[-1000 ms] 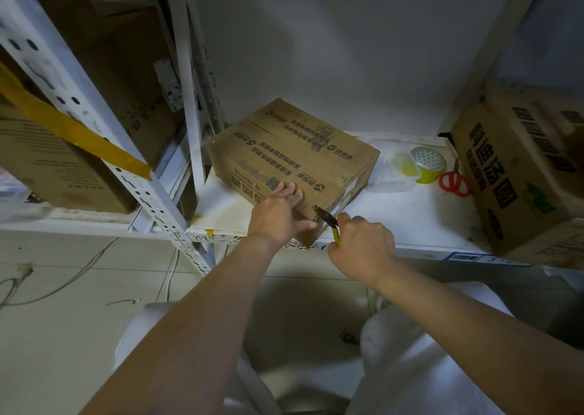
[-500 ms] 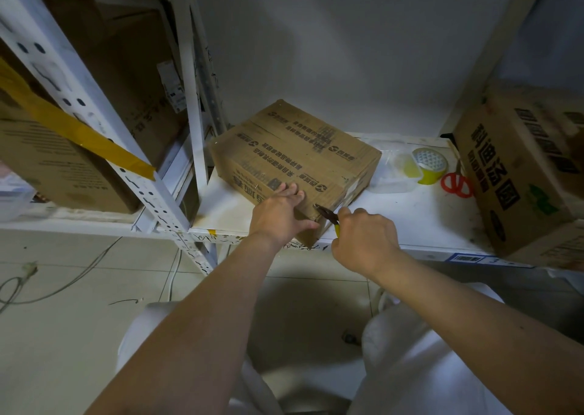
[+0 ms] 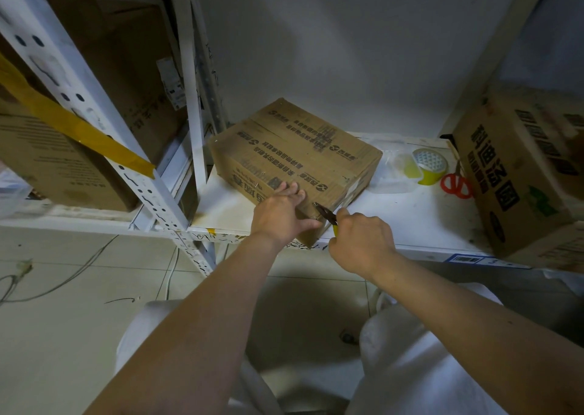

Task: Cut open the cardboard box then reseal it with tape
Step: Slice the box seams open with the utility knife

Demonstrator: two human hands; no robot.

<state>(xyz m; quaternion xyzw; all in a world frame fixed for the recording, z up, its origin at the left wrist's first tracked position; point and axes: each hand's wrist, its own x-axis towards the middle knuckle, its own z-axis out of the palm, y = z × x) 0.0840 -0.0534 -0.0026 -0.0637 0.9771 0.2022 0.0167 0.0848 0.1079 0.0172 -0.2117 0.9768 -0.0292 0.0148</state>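
A brown cardboard box [image 3: 303,149] with dark printed text lies on a white shelf [image 3: 410,218], one corner jutting over the front edge. My left hand [image 3: 282,211] presses flat on its near corner. My right hand [image 3: 360,241] is shut on a yellow-handled cutter [image 3: 327,217], whose dark blade touches the box's near right edge. A roll of yellow-green tape [image 3: 429,165] sits on the shelf to the right of the box.
Red-handled scissors [image 3: 456,184] lie beside the tape, with a clear plastic tub [image 3: 393,174] between tape and box. A large printed carton [image 3: 518,174] stands at the right. White rack posts [image 3: 189,98] and more cartons [image 3: 63,162] fill the left. Tiled floor lies below.
The blade has crept slightly farther along the box's near edge. My left hand stays pressed on the corner.
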